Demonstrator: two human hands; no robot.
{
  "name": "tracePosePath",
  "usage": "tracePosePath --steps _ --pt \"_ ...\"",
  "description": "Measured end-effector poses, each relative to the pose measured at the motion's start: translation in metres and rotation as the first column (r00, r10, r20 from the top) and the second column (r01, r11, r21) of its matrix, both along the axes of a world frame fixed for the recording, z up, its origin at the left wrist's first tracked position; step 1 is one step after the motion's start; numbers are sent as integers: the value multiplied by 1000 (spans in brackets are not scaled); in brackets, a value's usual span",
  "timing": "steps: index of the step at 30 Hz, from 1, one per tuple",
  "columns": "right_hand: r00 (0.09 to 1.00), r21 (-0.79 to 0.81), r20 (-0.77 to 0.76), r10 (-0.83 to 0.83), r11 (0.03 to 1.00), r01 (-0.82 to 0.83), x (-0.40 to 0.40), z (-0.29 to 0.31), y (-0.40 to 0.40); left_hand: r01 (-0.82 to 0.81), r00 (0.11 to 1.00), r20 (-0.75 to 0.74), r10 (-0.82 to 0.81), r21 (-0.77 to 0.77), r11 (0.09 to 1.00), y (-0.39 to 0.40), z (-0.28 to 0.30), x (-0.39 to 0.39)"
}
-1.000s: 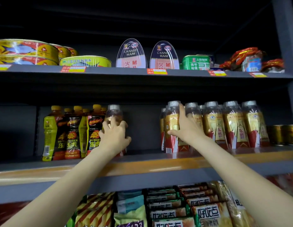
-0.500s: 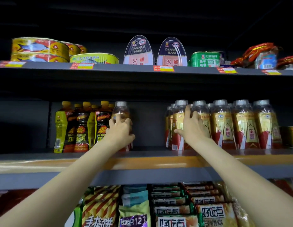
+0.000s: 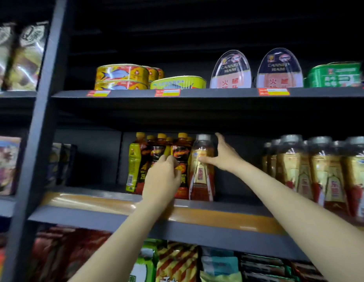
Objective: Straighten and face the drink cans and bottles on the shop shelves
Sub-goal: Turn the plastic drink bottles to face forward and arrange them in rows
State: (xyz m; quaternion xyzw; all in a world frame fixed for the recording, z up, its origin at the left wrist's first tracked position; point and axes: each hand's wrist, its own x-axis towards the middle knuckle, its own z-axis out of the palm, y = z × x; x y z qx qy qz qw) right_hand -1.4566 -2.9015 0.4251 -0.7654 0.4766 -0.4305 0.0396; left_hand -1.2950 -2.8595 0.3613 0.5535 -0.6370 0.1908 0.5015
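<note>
Gold-labelled bottle (image 3: 201,169) upright, label forward

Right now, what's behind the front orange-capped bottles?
More orange-capped bottles: their caps poke up behind the front orange-capped bottles. How many rows go back is hidden, and the left hand covers the lower labels. The silver-capped bottle stands beside them, held by the right hand.

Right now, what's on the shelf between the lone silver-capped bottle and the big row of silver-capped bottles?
In the head view, no product: only the right hand and forearm cross that gap between the lone bottle and the row.
</note>
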Motion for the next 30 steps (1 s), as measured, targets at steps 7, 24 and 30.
tracePosePath --steps 7,24,30 --pt "984 87 178 -30 996 14 7 -8 -9 57 996 -71 -58 -14 998 -11 -2 4" --pt "681 -162 720 135 987 -25 -61 -14 100 533 846 -43 -531 39 845 53 16 -45" --pt "442 -149 868 225 968 -201 -58 -14 121 758 651 -259 -713 265 596 63 16 -53"
